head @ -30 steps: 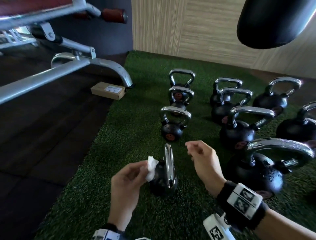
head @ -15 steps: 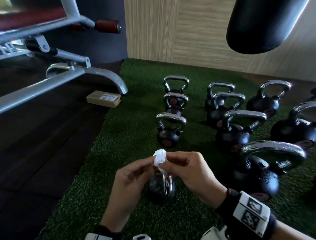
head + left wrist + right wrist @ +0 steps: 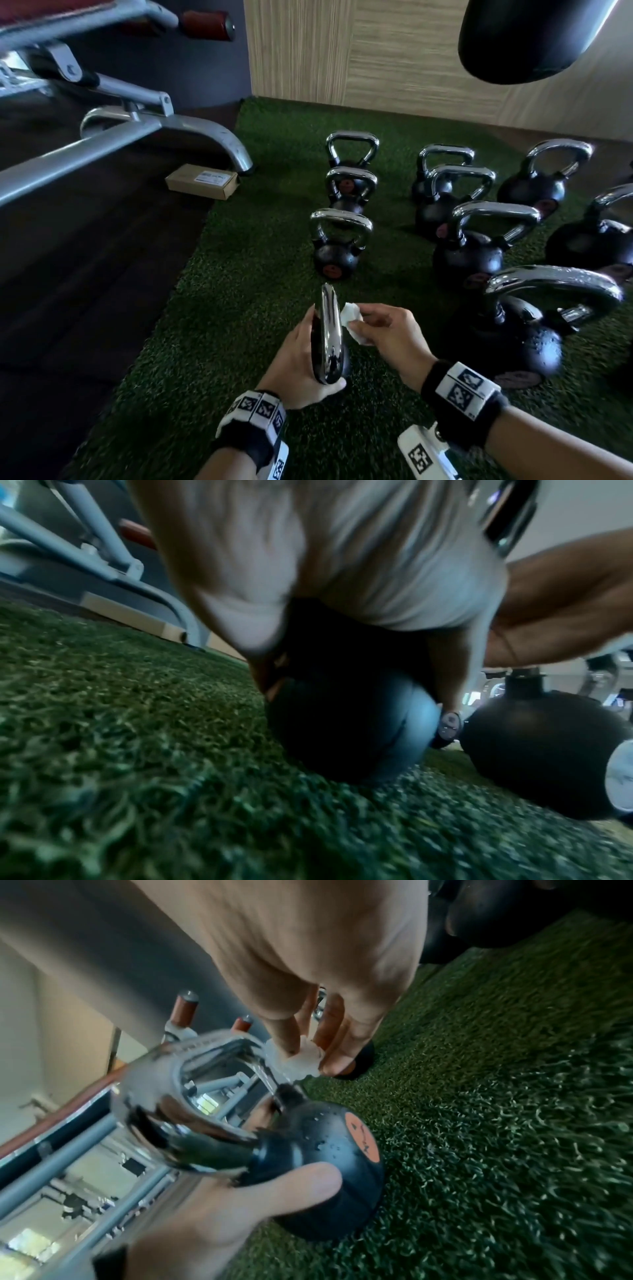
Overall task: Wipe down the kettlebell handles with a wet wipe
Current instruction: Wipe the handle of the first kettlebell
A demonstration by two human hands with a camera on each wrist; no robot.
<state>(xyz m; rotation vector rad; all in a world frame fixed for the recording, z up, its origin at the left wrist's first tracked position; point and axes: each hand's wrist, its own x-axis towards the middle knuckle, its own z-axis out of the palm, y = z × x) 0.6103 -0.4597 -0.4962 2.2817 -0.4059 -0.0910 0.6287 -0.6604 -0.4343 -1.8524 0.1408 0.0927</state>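
Note:
A small black kettlebell (image 3: 337, 366) with a chrome handle (image 3: 329, 329) stands on the green turf in front of me. My left hand (image 3: 301, 363) grips it from the left, thumb across its near side (image 3: 274, 1191). My right hand (image 3: 387, 335) pinches a crumpled white wet wipe (image 3: 351, 317) against the right side of the handle (image 3: 260, 1066). In the right wrist view the wipe (image 3: 294, 1058) sits between thumb and fingers, touching the chrome. The left wrist view shows the black ball (image 3: 349, 723) under my blurred hand.
Several more chrome-handled kettlebells (image 3: 337, 246) stand in rows ahead and to the right, the biggest (image 3: 507, 335) close beside my right hand. A weight bench frame (image 3: 144, 126) and a cardboard box (image 3: 202, 180) sit at the left. A black punching bag (image 3: 527, 37) hangs above.
The wipe passed from my left hand to my right. The left hand dropped onto the kettlebell and took hold; the right brought the wipe down to the handle.

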